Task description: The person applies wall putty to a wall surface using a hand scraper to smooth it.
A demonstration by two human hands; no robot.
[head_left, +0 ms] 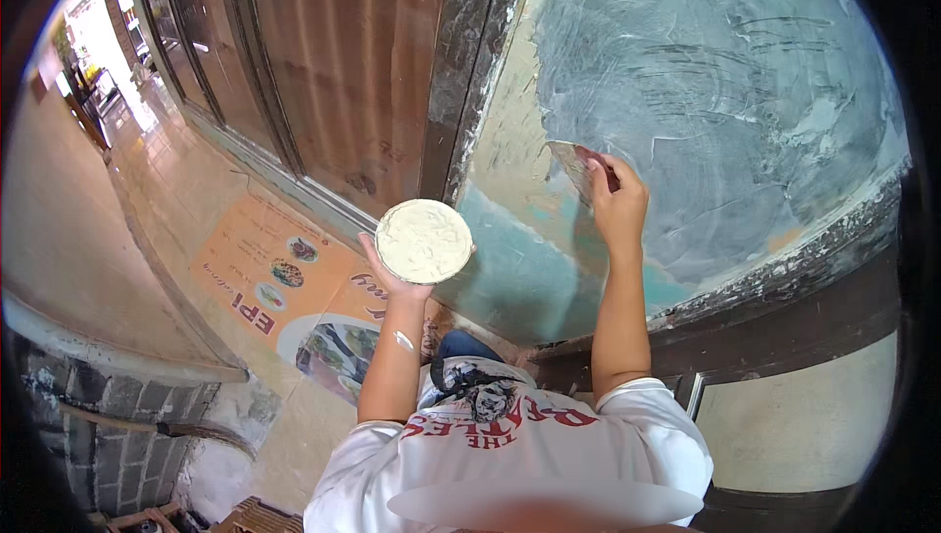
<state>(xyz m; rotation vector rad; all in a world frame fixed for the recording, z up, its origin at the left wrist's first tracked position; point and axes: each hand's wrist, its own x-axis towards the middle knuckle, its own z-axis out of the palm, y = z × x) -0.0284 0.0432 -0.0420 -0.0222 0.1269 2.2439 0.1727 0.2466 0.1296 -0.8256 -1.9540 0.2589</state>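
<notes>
My left hand [397,280] holds up a round tub of cream-coloured paste [423,242] from below, its fingers wrapped round the side. A white smear of paste marks my left forearm. In my right hand [619,202] is a putty knife [571,162] with a reddish-brown handle, pinched between thumb and fingers. Its blade lies against the wall [706,92], at the border between a cream-coated strip [510,131] and the grey, streaky part. Below the blade the wall shows pale green patches.
Left of the coated wall stands a dark-framed door or window [348,62] with brown panes. An orange printed banner [260,258] lies on the tiled floor. A dark ledge [784,288] runs along the wall's lower right. Grey blockwork [127,435] is at the lower left.
</notes>
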